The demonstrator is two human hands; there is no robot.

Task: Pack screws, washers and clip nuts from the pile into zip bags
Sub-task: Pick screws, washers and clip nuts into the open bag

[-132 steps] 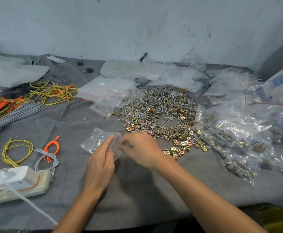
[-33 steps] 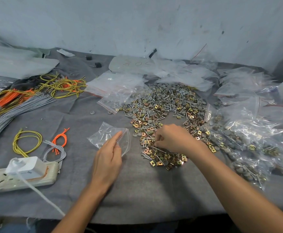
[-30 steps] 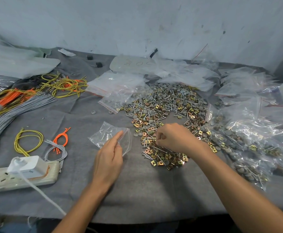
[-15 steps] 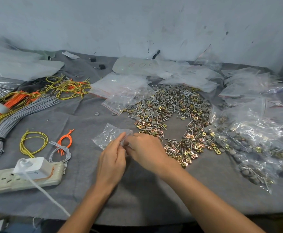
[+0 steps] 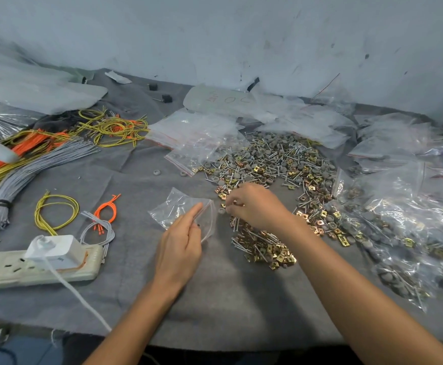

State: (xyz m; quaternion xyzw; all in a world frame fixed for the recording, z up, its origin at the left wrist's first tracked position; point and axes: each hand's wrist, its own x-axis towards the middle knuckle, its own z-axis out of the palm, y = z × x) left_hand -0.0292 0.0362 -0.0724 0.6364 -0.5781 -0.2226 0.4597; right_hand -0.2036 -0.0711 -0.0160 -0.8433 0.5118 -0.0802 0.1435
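Zip bag [image 5: 174, 210] held at its mouth by the left hand [image 5: 179, 248]; right hand [image 5: 257, 206] at the edge of the pile [image 5: 275, 164].
Grey-clothed worktop [image 5: 215, 306] carries the pile of screws, washers and clip nuts beyond and around the right hand, with filled bags [image 5: 404, 233] further to that hand's right. The zip bag lies flat just beyond the left hand, long axis running left to right, red-lined mouth gaping towards the right hand and closed end pointing away to the left. Left hand pinches the mouth edge with its fingers extended. Right hand's fingers are curled, tips bunched over loose parts just beside the bag mouth; whether they hold any piece cannot be told.
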